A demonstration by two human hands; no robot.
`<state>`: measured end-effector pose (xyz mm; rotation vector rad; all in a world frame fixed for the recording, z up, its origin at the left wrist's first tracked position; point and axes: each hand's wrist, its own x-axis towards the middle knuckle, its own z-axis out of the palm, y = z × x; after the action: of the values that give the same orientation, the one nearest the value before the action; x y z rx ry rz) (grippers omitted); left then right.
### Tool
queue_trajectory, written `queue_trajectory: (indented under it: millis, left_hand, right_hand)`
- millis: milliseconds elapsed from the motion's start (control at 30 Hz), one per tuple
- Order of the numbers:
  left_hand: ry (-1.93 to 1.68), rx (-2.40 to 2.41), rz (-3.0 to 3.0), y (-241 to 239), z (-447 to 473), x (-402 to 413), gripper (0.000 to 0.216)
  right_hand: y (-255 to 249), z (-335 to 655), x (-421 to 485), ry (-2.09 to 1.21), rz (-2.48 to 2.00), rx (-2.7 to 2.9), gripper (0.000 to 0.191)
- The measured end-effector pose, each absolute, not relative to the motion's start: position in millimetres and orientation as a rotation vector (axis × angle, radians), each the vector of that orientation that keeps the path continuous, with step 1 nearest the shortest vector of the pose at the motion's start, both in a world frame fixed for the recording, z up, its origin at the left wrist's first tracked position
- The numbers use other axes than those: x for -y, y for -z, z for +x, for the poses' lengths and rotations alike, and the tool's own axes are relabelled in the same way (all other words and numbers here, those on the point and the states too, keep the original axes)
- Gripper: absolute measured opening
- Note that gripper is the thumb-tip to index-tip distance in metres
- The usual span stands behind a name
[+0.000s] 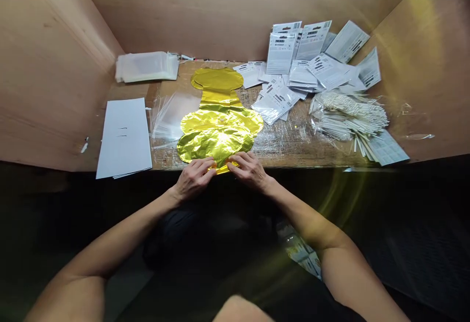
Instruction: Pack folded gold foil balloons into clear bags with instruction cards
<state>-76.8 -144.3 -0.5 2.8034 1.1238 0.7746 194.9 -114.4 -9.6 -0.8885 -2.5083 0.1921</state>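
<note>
fingers (204,162) of left hand (193,177) and right hand (251,169) curl nearly closed, pinching the near edge of gold foil (216,143) on a table (290,153)

No wording can be read. The white hang-hole packets (282,57) bear barcodes, small symbols and print too tiny to make out; two short dark marks stand on the white sheet (125,153).
</note>
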Motion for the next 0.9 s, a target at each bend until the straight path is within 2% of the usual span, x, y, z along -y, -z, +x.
queue_trajectory:
  millis: [133, 233, 333, 433, 533, 633, 733, 833, 900]
  left_hand:
    - [-0.729, -1.053, 2.688, 4, -88, 146, 0.024]
    - [-0.847, -1.166, 2.503, 0, -91, 137, 0.03]
    - [-1.009, -1.382, 2.4, -9, -87, 126, 0.053]
    - [-0.821, -1.317, 2.638, -18, -78, 117, 0.071]
    - [-0.451, -1.145, 2.814, -16, -71, 118, 0.06]
    - [-0.374, -1.124, 2.835, -6, -69, 129, 0.057]
    - [-0.42, -1.107, 2.822, -2, -72, 141, 0.055]
    - [-0.405, -1.096, 2.765, -13, -77, 133, 0.042]
    - [-0.332, -1.125, 2.644, -27, -78, 113, 0.033]
  right_hand:
    - [20, 197, 130, -0.295, -0.842, 2.416, 0.025]
    - [15, 195, 124, -0.43, -0.995, 2.272, 0.024]
    - [-5, 187, 94, -0.612, -1.326, 2.127, 0.028]
    - [-33, 177, 59, -0.814, -1.512, 2.197, 0.032]
    - [-53, 172, 53, -0.825, -1.656, 2.387, 0.028]
    - [-59, 176, 85, -0.496, -1.778, 2.472, 0.029]
    - [-57, 191, 123, -0.164, -1.405, 2.617, 0.039]
    - [-51, 204, 128, -0.206, -1.063, 2.787, 0.022]
    - [-49, 207, 110, -0.343, -1.167, 2.772, 0.024]
